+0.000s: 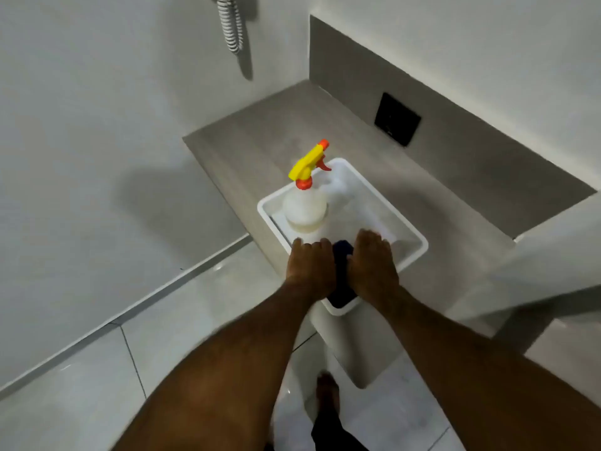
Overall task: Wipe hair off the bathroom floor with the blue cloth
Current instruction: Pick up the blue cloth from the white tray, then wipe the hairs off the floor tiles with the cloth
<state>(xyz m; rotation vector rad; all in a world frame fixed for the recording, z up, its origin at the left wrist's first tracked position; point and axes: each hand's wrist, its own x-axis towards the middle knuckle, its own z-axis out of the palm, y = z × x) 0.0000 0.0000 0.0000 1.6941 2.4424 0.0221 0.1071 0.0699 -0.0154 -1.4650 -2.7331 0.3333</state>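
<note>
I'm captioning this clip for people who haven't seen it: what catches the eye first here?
The translucent plastic spray bottle with a yellow-and-orange trigger head stands out, upright in the far left corner of a white rectangular plastic bin beside a grey tiled ledge. At the bin's near rim, the left hand and right hand flank a dark blue cloth.

Light: dim, even, from above
Shadows: soft one on the left wall [156, 190]; hose [231, 24] casts one too
Glare: pale sheen on floor [208, 304]
Blur: forearms smeared
Edges: ledge [260, 131] lines bowed
</note>
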